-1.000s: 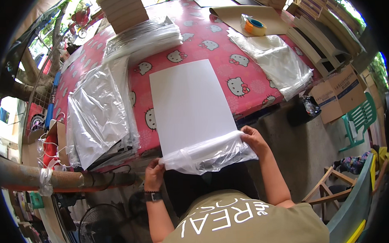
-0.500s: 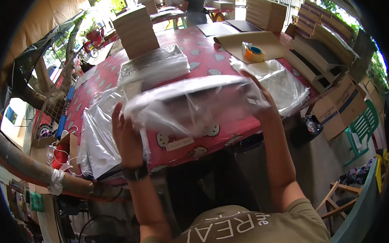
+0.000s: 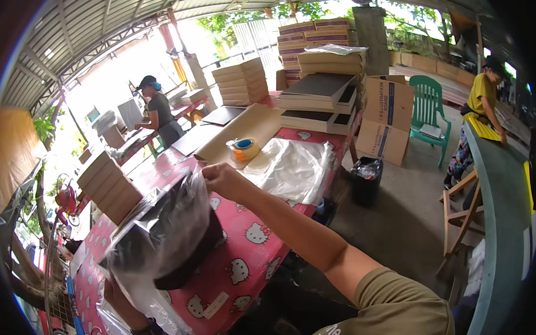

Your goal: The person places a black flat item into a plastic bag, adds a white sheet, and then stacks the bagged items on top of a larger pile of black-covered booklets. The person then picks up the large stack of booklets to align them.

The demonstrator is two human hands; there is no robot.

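A clear plastic bag [image 3: 146,237] with black board in it is held up, tilted and smeared by motion, over the left of the table. My right hand [image 3: 221,180] pinches the plastic at its upper right corner, fingers closed. At the lower left end my left hand [image 3: 114,291] grips the bag, its fingers mostly hidden behind the plastic. Beneath lies a pile of clear plastic bags [image 3: 167,316]. Another pile of plastic bags [image 3: 294,169] is right of my right hand, and a tape roll [image 3: 244,149] rests on brown paper [image 3: 234,133].
The table [image 3: 258,233] has a red patterned cover. Stacks of brown boxes [image 3: 112,187] and black-topped boxes [image 3: 318,95] stand on it. A black bin [image 3: 366,182], a cardboard sheet [image 3: 387,119] and a green chair [image 3: 428,111] are to the right. Two people [image 3: 157,115] [image 3: 484,101] work farther off.
The view has swung to the right and up. The bag, level between both hands before, is now tilted, its right end raised by my right hand and its left end low.
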